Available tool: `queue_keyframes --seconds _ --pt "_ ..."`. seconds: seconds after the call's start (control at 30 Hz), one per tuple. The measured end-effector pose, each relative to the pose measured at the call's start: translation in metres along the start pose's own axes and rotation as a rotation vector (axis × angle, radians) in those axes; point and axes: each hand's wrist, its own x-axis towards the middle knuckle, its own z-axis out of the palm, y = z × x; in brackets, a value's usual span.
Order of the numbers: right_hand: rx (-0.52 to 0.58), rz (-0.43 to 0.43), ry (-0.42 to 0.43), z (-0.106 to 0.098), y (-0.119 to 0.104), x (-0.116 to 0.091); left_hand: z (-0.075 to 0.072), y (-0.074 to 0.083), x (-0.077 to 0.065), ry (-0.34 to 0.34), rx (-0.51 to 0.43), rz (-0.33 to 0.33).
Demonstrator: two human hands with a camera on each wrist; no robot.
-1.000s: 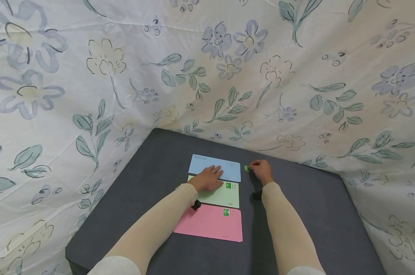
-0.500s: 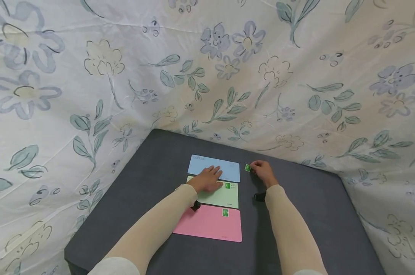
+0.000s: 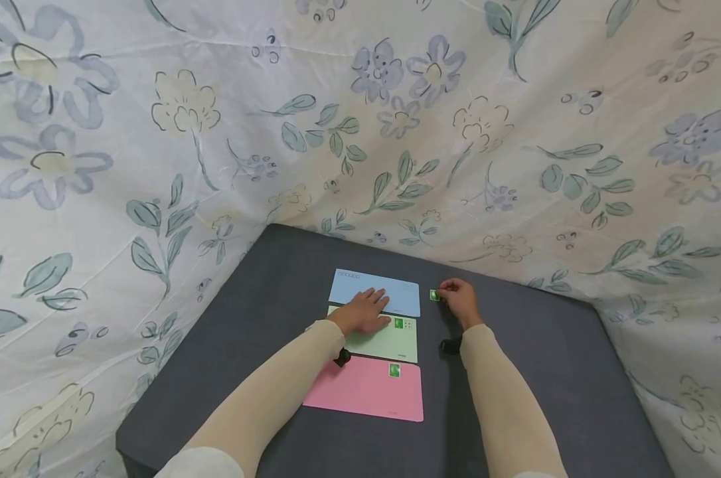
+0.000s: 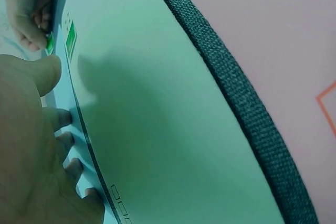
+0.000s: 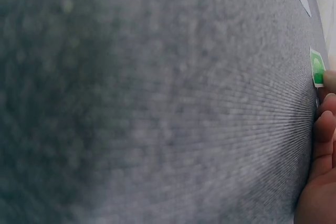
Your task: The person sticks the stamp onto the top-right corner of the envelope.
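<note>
My left hand [image 3: 363, 312] lies with spread fingers across the blue envelope [image 3: 348, 287] and the upper part of the pale green envelope [image 3: 381, 342]. To their right, my right hand [image 3: 462, 304] pinches a small green postage stamp [image 3: 434, 295] with a white border, between thumb and finger. That stamp [image 5: 317, 68] shows upright at the fingertips in the right wrist view, low over the dark tabletop. Another green stamp [image 3: 399, 323] sits near the green envelope's top right corner. The pink envelope [image 3: 366, 392], nearest me, bears a similar stamp [image 3: 394, 370] at its upper right.
The three envelopes form a column on the dark grey table [image 3: 528, 372], with narrow gaps between them. A floral cloth [image 3: 348, 159] hangs behind the table and along both sides. A black wrist strap [image 3: 450, 346] shows at my right cuff.
My right hand has shifted slightly right, away from the blue envelope, with the stamp still pinched; its wrist has swung right. My left hand stays in place on the envelopes.
</note>
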Motion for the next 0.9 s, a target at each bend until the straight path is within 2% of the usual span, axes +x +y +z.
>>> queue_keyframes --seconds 0.37,0.5,0.67,0.73,0.9 --pt "-0.107 -0.010 -0.084 0.004 -0.004 0.007 0.001 -0.004 -0.002 -0.013 -0.002 -0.001" --pt "-0.074 0.034 -0.078 0.011 -0.017 0.008 -0.001 -0.005 -0.004 -0.016 -0.008 0.007" --pt "0.019 0.045 -0.057 0.033 -0.041 0.009 -0.003 -0.006 -0.004 -0.028 -0.016 -0.002" --pt "0.043 0.041 -0.063 0.043 -0.048 0.009 0.002 -0.009 0.003 -0.027 -0.028 -0.008" --pt "0.050 0.065 -0.050 0.061 -0.051 0.007 0.008 -0.008 0.011 -0.022 -0.056 -0.007"
